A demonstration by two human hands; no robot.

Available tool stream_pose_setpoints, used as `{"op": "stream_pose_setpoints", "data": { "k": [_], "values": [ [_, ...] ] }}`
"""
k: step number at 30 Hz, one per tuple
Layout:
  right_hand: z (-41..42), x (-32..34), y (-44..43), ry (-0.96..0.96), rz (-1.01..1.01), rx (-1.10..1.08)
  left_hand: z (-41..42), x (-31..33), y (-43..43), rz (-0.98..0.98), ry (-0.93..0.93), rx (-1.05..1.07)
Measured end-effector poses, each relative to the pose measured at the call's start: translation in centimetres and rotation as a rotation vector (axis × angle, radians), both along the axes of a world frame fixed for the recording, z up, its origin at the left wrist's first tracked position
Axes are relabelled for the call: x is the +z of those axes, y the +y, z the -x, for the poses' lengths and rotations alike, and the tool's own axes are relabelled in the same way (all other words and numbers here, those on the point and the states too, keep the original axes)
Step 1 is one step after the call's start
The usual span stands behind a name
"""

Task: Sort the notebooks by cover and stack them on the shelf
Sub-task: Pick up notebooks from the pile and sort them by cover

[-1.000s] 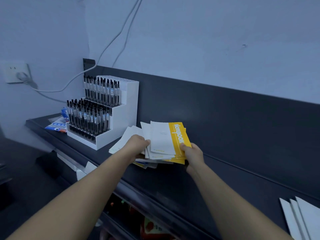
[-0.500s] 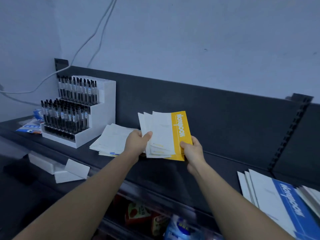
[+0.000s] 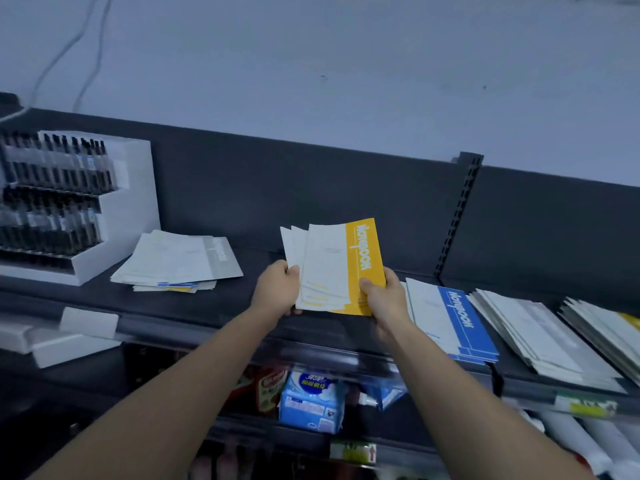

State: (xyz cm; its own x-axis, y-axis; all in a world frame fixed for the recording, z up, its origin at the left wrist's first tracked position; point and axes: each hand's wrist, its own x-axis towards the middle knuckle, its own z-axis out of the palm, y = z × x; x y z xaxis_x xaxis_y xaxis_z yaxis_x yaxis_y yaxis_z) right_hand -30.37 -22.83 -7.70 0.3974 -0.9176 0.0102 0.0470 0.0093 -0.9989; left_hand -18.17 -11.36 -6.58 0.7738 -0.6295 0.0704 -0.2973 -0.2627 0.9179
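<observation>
Pen rack (image 3: 104, 216) sits at the left end of the shelf (image 3: 242, 306). Next to it is a messy pile of notebooks (image 3: 180, 261), grey one on top. Mid shelf, by the front edge, left hand (image 3: 277, 289) & right hand (image 3: 384, 299) hold a fanned bunch of yellow notebooks (image 3: 363, 268), fingers curled round its sides. To the right, a blue stack (image 3: 453, 317) & then a grey stack (image 3: 540, 334) lie flat on the shelf.

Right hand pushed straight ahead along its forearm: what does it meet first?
Probably the dark back panel, reached first by the yellow notebooks the right hand grips; depth unclear.
</observation>
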Motion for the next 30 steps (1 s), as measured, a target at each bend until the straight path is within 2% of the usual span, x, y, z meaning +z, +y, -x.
{"op": "stream_pose_setpoints", "data": {
  "k": [7,18,30],
  "values": [
    [7.0,0.4,-3.0,0.030,0.028,-0.064,5.9,0.4,-3.7,-0.024,-0.042,-0.116],
    [19.9,0.8,-11.2,0.072,0.101,-0.140,17.1,-0.4,-13.9,0.001,-0.045,-0.156],
    [31.1,1.5,-17.9,0.115,0.123,-0.267,27.3,0.0,-23.1,-0.038,-0.143,-0.249]
  ]
}}
